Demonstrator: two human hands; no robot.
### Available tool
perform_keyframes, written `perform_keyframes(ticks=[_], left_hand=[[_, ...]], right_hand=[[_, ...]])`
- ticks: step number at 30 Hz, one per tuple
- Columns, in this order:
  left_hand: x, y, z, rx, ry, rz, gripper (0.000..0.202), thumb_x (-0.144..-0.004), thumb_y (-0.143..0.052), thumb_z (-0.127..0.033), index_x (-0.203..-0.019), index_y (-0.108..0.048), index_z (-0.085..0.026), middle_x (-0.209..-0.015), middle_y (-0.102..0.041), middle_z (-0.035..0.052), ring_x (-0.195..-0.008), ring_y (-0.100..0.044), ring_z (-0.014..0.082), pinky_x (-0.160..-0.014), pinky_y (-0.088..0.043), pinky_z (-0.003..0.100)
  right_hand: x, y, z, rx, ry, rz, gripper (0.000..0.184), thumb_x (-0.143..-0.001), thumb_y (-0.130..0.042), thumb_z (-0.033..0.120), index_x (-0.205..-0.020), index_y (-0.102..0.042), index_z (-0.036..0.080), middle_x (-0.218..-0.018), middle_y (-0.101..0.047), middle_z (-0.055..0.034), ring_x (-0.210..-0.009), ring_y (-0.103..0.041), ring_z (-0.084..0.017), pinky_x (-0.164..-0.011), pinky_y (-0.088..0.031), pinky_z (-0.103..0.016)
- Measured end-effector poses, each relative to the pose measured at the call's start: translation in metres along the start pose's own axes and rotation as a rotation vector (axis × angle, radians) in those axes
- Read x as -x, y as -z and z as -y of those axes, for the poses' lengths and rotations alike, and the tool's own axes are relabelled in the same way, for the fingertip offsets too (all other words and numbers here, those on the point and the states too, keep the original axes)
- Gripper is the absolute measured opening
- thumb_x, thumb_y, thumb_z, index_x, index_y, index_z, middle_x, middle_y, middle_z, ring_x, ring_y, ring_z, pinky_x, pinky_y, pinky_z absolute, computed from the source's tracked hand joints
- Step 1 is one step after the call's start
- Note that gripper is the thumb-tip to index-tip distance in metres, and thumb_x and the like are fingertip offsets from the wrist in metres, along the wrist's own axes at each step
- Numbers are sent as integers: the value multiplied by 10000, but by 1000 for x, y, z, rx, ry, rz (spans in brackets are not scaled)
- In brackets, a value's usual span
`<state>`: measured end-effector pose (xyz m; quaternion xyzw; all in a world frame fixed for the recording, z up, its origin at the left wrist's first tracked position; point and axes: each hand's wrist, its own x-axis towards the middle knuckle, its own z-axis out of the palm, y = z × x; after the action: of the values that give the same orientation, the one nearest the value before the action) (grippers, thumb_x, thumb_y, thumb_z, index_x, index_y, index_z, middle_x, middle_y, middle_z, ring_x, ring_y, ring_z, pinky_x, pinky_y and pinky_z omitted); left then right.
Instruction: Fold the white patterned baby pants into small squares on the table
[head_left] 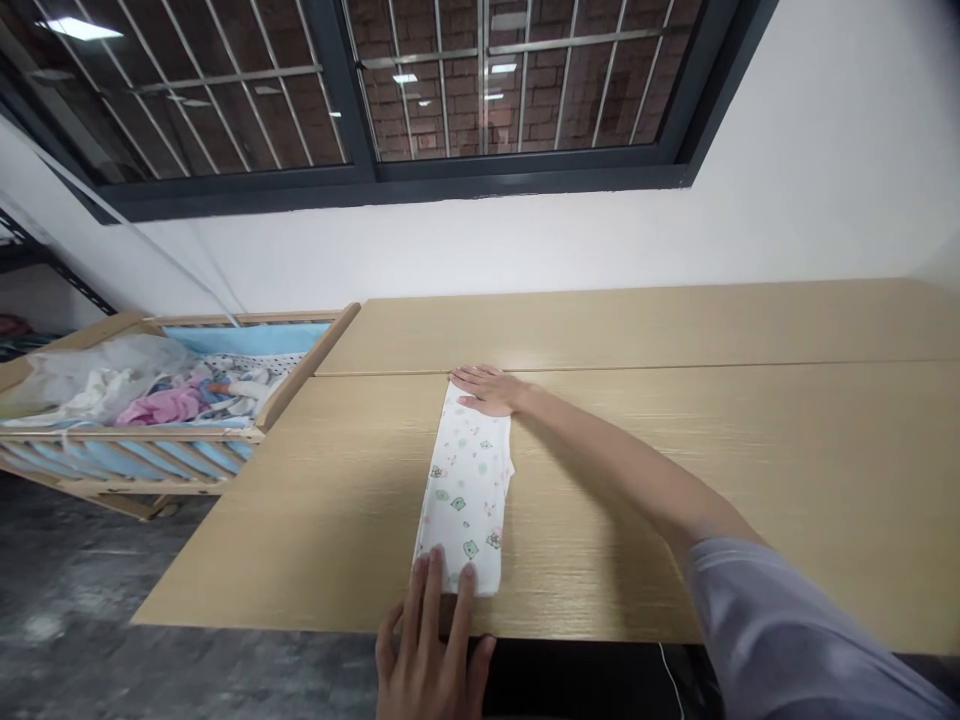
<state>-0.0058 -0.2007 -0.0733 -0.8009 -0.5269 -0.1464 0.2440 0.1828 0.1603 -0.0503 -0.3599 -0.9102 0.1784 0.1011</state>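
A long, narrow strip of white printed cloth (469,480), apparently folded, lies flat on the wooden table (712,450), its near end close to the front edge and its far end just short of the seam in the tabletop. The right hand (487,390) lies palm down across the far end, fingers stretched out flat and gripping nothing; the forearm, in a grey sleeve (795,620), reaches in from the right. The left hand (435,640) is at the near end, fingers straight and slightly spread, with fingertips on the fabric and the thumb off to the right of it. Whether those tips press or merely rest is hard to judge from this angle.

With one hand at each end, the cloth is probably being held flat and straight, and the flat right palm would spread pressure without bunching the layers. One small white corner (easy to miss) pokes out along the right side, so the edges don't quite line up there. Beside the table on the left, a wooden crib (309,368) with a light-blue lining holds a loose heap of fabrics (169,402), its rails presumably keeping the pile contained.
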Motion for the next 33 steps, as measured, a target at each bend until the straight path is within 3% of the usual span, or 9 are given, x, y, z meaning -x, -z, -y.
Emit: perform_keyframes(ticks=[6, 9, 11, 14, 17, 20, 25, 28, 33], left_hand=[[-2, 0, -3, 28, 16, 6, 555, -911, -596, -308, -1452, -518, -216, -1468, -554, 173, -1307, -562, 314, -974, -365, 415], [-4, 3, 1, 65, 21, 6, 561, -920, -584, -319, -1467, -495, -229, -1469, -558, 152, -1304, -566, 288, -966, -354, 399], [-6, 4, 9, 111, 21, -4, 554, -931, -572, -325, -1469, -484, -226, -1447, -586, 129, -1277, -586, 262, -969, -347, 383], [-6, 3, 25, 208, -4, 6, 500, -948, -576, -317, -1434, -511, -221, -1412, -623, 103, -1230, -611, 233, -992, -346, 361], [-2, 1, 39, 285, -45, 25, 423, -952, -607, -329, -1366, -576, -248, -1369, -652, 91, -1193, -621, 226, -984, -369, 347], [1, 2, 47, 354, -92, -19, 344, -976, -571, -241, -1311, -625, -288, -1223, -721, 52, -1087, -654, 192, -932, -403, 308], [-1, 20, 55, 493, -321, 67, 435, -1018, -365, -122, -1348, -606, -268, -1133, -746, 48, -978, -669, 168, -913, -466, 279], [-4, 33, 59, 562, -411, 100, 396, -1031, -387, -163, -1375, -573, -224, -1130, -752, 65, -984, -676, 178, -934, -498, 293], [-30, 46, 67, 698, -193, -15, 445, -963, -499, -47, -1344, -587, -259, -1093, -723, 50, -948, -690, 141, -870, -544, 253]], right_hand=[[7, 3, 10, 40, 44, -64, 616, -1036, -367, 450, -1577, -320, 160, -1661, -243, -106, -1547, -179, -239, -1261, -99, -427], [33, 8, 43, 30, 87, -206, 601, -1031, -405, 420, -1551, -354, 122, -1634, -302, -164, -1519, -252, -290, -1238, -193, -483], [62, 12, 74, -3, 147, -260, 510, -1020, -458, 386, -1455, -488, 122, -1517, -467, -184, -1402, -430, -293, -1167, -338, -482], [114, 12, 123, -126, 261, -152, 360, -1041, -430, 350, -1230, -652, 139, -1178, -671, -123, -1062, -625, -202, -932, -526, -364], [166, -2, 158, -94, 395, 6, 368, -1022, -469, 423, -1216, -657, 172, -1090, -701, -88, -988, -641, -196, -893, -532, -365], [206, -29, 174, 74, 439, -26, 448, -967, -555, 495, -1247, -634, 154, -1136, -697, -133, -1047, -627, -255, -927, -514, -415], [241, -56, 188, 222, 414, -180, 286, -988, -492, 145, -1233, -635, 189, -1070, -734, -109, -943, -658, -231, -890, -536, -389], [249, -41, 200, 92, 354, -187, 288, -976, -499, 133, -1221, -639, 187, -995, -733, -96, -896, -669, -229, -876, -566, -383], [242, 18, 205, -195, 156, -225, 272, -987, -524, 174, -1215, -643, 265, -1129, -678, -82, -1021, -664, -192, -864, -594, -315]])
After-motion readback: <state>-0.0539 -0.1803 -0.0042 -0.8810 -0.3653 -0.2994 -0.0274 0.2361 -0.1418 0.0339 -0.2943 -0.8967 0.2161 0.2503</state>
